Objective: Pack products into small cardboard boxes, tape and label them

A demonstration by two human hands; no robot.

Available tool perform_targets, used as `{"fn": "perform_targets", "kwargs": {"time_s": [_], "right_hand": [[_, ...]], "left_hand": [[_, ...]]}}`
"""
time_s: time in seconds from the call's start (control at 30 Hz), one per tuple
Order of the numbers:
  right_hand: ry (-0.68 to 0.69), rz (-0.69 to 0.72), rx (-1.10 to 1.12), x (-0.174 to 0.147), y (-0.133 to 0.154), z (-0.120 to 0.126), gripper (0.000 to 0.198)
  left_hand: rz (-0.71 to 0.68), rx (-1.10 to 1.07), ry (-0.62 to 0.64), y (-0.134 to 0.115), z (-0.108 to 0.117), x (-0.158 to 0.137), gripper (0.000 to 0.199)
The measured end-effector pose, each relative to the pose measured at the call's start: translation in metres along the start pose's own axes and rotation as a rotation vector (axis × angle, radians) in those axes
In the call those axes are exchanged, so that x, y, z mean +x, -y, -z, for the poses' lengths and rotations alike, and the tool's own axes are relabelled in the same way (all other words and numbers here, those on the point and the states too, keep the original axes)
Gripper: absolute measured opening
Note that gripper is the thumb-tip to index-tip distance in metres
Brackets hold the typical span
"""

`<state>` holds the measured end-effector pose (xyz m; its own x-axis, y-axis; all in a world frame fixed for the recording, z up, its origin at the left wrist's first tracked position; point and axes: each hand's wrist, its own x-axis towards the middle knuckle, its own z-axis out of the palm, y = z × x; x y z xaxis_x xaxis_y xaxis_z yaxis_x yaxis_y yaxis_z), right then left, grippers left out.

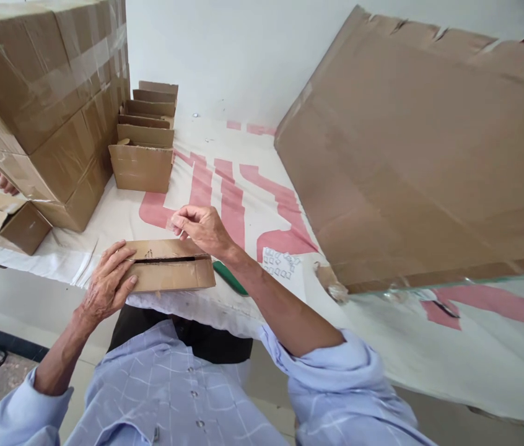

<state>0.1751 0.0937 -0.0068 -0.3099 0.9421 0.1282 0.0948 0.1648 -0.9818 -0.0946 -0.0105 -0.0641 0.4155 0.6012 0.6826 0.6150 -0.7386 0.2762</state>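
Note:
A small cardboard box (173, 275) lies at the table's front edge, its top flaps folded in with a dark slit between them. My left hand (111, 279) holds the box's left end, fingers over the top and thumb near the slit. Above the far right part of the box, my right hand (201, 228) is closed in a pinch on a small clear piece that looks like tape. A green object (230, 278) lies just right of the box, partly hidden by my right forearm; its kind is unclear.
Taped cartons (71, 111) are stacked at the left, beside a row of open boxes (144, 167). A large cardboard sheet (420, 155) leans at the right. A paper with small square marks (285, 266) lies near my forearm. Another person's hand (4, 181) is behind a box (25, 226) at far left.

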Motion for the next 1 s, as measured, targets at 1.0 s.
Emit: {"fn": "perform_targets", "kwargs": {"time_s": [1.0], "right_hand": [[-0.877,-0.034,0.155,-0.194,-0.070,0.127,0.050]], "left_hand": [[-0.186,-0.210,0.109,-0.107,-0.119,0.130,0.021]]}}
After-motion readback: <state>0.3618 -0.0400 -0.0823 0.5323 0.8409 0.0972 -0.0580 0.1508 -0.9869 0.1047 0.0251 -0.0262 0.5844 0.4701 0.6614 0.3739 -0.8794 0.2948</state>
